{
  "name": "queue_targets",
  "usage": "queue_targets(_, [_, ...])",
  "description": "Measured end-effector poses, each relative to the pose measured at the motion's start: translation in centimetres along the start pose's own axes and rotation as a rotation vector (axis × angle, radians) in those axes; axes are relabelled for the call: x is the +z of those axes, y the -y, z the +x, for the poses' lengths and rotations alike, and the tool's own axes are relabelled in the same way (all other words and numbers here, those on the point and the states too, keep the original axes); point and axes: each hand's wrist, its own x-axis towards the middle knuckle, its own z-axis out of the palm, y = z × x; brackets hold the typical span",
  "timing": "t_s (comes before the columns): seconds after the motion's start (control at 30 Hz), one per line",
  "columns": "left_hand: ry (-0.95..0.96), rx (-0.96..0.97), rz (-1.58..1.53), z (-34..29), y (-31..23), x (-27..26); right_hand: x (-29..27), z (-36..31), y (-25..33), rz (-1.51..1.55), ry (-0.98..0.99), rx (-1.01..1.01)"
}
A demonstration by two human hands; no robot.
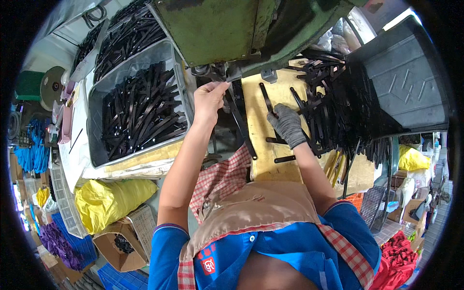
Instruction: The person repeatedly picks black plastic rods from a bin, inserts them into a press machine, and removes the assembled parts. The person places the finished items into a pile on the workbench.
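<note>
Strips of black metal are lying everywhere I am looking from this head view. I am watching the left hand, bare, reaching up under the green machine body and pinching the top end of one long black strip between thumb and fingers; the strip is hanging down and slanting toward the checked apron. The right hand, in a grey knit glove, is resting palm down on the yellow-brown worktable, its fingers curled over the end of a loose strip at the edge of the big heap of black strips; I cannot tell whether it is truly gripping that piece or only pressing on it. A dark grey plastic tray is tilting beside the heap at the right. To the left of the left hand, a grey bin is holding more black strips, and a yellow bag is lying below it.
</note>
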Motion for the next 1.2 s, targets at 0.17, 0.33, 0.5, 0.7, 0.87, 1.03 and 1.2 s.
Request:
queue_targets(0.17, [-0.117,-0.294,-1.038,-1.3,2.3,-2.8,-1.5,1.0,0.0,0.810,-0.174,0.087])
queue_targets(0.33, [-0.462,-0.471,-0.761,-4.6,7.7,-2.2,-5.2,0.6,6.0,1.588,-0.128,0.018])
queue_targets(0.5, [-0.017,-0.522,-0.621,-7.4,9.2,-3.5,-3.8,1.8,8.7,1.720,-0.111,0.042])
queue_targets(0.7, [-0.026,-0.297,-0.207,-11.0,7.0,-0.4,-1.7,1.1,8.2,1.642,-0.089,0.124])
queue_targets(0.87, [0.026,-0.096,-0.048,-12.6,7.8,0.5,-0.7,-2.7,7.7,1.652,-0.132,0.219])
queue_targets(1.03, [0.018,-0.140,-0.114,-13.0,6.8,1.1,-0.4,-4.5,9.2,1.680,-0.169,0.272])
queue_targets(1.2, [0.029,-0.187,-0.200,-13.2,5.7,2.0,0.0,-4.8,9.1,1.674,-0.138,0.316])
